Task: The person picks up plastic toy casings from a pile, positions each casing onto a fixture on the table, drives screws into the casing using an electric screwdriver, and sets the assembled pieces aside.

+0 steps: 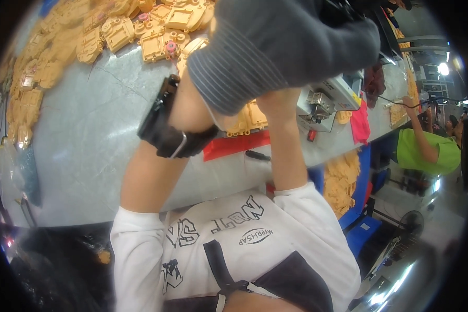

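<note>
My left hand (pixel 286 44), in a dark grey knit glove with a ribbed cuff, is raised close to the camera and reaches across to the upper right. Its fingers are blurred and partly cut off beside a black object (pixel 343 11) that I cannot make out. A black strap with a small device (pixel 166 125) circles the left wrist. Behind the glove rises my right forearm (pixel 287 140); the glove hides most of that hand, including its fingers. Yellow plastic housings (pixel 249 118) lie beneath my arms, next to a red sheet (pixel 236 146) and a dark-handled tool (pixel 258 155).
Heaps of yellow plastic housings (pixel 156 46) cover the far and left sides of the grey table (pixel 93 119). A light-coloured machine with metal fittings (pixel 320 106) stands at right, beside pink cloth (pixel 359 122). Past a blue bin (pixel 360 205) is a person in a green shirt (pixel 426 151).
</note>
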Action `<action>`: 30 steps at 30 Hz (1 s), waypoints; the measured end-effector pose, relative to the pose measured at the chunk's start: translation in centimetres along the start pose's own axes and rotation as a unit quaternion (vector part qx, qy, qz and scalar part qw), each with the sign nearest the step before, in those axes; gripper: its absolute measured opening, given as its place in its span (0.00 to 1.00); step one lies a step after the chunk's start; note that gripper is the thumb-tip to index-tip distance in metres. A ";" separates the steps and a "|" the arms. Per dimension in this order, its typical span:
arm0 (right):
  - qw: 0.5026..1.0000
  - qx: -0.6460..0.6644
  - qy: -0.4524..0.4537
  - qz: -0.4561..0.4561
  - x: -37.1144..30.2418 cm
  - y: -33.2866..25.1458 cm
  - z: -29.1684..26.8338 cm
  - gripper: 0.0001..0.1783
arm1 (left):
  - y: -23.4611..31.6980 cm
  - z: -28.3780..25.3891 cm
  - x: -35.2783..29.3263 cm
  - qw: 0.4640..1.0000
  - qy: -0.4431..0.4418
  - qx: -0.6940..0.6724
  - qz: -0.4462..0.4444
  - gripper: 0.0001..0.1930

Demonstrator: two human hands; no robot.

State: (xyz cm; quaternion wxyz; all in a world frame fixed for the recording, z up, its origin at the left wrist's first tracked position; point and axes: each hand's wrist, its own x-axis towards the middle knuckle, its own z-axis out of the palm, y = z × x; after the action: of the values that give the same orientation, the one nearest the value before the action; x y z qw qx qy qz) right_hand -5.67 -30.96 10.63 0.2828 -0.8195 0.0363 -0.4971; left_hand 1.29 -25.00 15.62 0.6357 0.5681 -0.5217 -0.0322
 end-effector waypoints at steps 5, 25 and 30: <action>0.961 -0.184 -0.009 -0.206 0.0 1.3 -0.1 0.20 | 0.8 -0.6 1.3 1.000 -0.001 -0.027 0.004 0.18; 0.849 0.419 0.280 0.158 -5.3 -7.1 -11.6 0.20 | 1.6 -10.2 -17.1 0.963 0.166 0.024 -0.211 0.20; 0.845 0.364 0.313 0.235 -8.1 -4.3 -13.4 0.19 | 7.2 -24.9 -44.8 0.730 0.569 0.066 -0.372 0.13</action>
State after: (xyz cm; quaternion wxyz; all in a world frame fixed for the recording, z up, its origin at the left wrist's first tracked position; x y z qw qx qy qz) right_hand -21.90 -30.32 11.05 0.6430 -0.4251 0.1306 -0.6235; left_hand -5.55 23.07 -2.24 0.7119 0.6689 0.1902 0.0979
